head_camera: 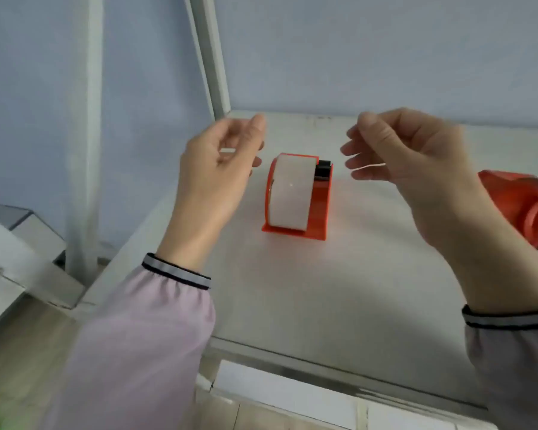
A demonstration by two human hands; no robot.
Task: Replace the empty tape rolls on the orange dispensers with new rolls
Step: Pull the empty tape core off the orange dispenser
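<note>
Left hand (pixel 218 169) hovers loosely curled, empty, at 9 o'clock of the dispenser (pixel 295 197); right hand (pixel 407 156) likewise curled and empty at 3 o'clock. I see neither touching it. Dispenser stands upright mid-table (pixel 292 299) with a white tape roll (pixel 291 193) seated in it. Second orange dispenser (pixel 522 206) lies at the table's 3 o'clock edge, no roll that I can see.

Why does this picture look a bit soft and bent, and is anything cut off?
Head view: light is flat and dim, shadows faint; the left hand and right hand are slightly motion-blurred; the wide lens bows the white post; the loaded dispenser is fairly sharp; the second dispenser is cropped at the right edge.
</note>
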